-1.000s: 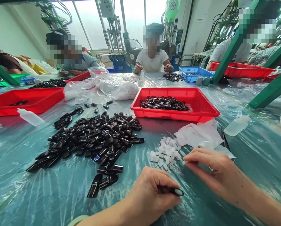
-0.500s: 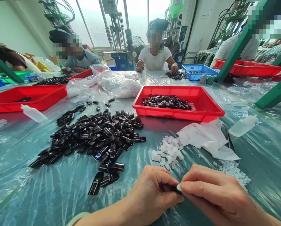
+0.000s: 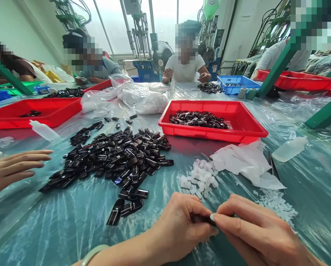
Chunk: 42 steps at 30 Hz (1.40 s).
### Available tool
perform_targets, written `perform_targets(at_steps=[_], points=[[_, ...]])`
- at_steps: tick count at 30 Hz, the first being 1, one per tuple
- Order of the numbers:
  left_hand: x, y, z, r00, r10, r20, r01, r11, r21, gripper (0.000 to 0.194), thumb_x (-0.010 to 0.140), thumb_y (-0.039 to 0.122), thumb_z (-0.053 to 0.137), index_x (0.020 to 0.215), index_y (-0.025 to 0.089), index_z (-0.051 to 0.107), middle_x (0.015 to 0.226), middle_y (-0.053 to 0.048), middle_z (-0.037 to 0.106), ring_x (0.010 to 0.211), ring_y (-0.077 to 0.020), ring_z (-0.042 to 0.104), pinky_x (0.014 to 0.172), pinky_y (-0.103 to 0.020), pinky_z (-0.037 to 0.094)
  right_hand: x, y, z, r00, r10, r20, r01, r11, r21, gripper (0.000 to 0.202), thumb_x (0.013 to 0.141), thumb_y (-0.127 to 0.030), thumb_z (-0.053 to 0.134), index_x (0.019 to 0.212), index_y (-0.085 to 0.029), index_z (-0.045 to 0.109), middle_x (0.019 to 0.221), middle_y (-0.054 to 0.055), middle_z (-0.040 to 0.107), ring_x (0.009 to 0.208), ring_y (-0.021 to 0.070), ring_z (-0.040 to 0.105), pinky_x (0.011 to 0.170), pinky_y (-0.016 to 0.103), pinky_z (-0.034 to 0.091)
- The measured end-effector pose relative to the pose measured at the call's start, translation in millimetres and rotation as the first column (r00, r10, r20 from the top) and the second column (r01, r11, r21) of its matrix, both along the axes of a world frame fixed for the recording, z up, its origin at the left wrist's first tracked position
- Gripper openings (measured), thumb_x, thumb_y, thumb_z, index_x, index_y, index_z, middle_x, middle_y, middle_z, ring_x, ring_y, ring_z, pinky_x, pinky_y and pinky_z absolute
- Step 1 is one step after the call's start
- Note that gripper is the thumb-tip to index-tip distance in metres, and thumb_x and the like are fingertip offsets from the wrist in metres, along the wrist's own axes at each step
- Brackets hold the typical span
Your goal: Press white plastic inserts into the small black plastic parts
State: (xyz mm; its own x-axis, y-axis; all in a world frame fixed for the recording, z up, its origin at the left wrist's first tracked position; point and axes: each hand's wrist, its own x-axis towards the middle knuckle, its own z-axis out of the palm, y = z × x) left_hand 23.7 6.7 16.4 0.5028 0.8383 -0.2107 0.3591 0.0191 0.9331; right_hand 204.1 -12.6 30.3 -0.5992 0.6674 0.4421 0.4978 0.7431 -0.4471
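Nearest, to the right of the heap of black pieces (image 3: 119,157) and on its near side, the person's left hand (image 3: 180,223) is closed round one black piece (image 3: 205,219), mostly hidden by the fingers. The right hand (image 3: 261,227) meets it there, fingertips drawn narrow on a small pale bit (image 3: 212,217) at the piece's end.

A second ago the hands were apart and that end showed open to view; now both are at the same piece, which suggests the step in hand is fine fingertip work on its end. Whether the pale bit is seated cannot be told.

Right of the heap lie loose white parts (image 3: 200,177), with smaller pale scraps (image 3: 277,207) farther right. Left of the heap a co-worker's hand (image 3: 20,166) has come into view, fingers stretched out, apart from the pieces.

Beyond the heap and to its right are a crumpled white sheet (image 3: 241,162) and a red tray (image 3: 210,133) partly filled with similar pieces. Farther beyond the heap sits a person in a white top (image 3: 187,70).
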Motion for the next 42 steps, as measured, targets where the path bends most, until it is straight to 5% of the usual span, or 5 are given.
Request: perform_targets(at_steps=[25,33,37,42], points=[[1,1,-0.6,0.996,0.005,0.092,0.000,0.998,-0.057,0.011,0.067,0.017,0.059,0.061,0.011,0.066,0.054,0.001,0.051,0.047,-0.0069,0.049,0.047,-0.017,0.037,-2,9,-5.3,0.995,0.091,-0.035,-0.092,0.995,-0.029,0.022,0.083,-0.005,0.043,0.091,-0.019,0.058,0.072,0.004,0.056,0.063,0.0114,0.050,0.056,0.022,0.042],[0,5,4.0,0.979,0.106,0.174,-0.020,0.899,-0.438,0.015,0.063,0.024,0.065,0.059,0.012,0.058,0.044,0.003,0.050,0.043,-0.0096,0.053,0.041,-0.016,0.040,5,14,-6.5,0.991,0.041,-0.124,-0.077,0.948,-0.309,0.037,0.079,-0.003,0.047,0.109,-0.024,0.055,0.092,0.003,0.058,0.080,0.0118,0.058,0.068,0.022,0.049],[-3,8,6.8,0.957,0.117,0.266,0.037,0.859,-0.511,0.023,0.063,0.031,0.069,0.063,0.011,0.058,0.047,0.002,0.054,0.041,-0.0094,0.055,0.037,-0.014,0.041,4,13,-4.1,0.994,-0.036,-0.107,0.004,0.957,-0.289,0.064,0.063,-0.004,0.062,0.121,-0.026,0.044,0.110,0.006,0.056,0.100,0.0203,0.056,0.080,0.030,0.050],[-4,9,9.2,0.932,0.132,0.338,0.073,0.844,-0.531,0.026,0.071,0.034,0.062,0.062,0.010,0.056,0.047,0.000,0.055,0.041,-0.0094,0.057,0.037,-0.013,0.042,-5,13,-9.2,0.993,-0.063,-0.104,0.016,0.916,-0.401,0.060,0.057,-0.002,0.069,0.110,-0.025,0.053,0.093,0.001,0.058,0.084,0.0161,0.057,0.070,0.025,0.050]])
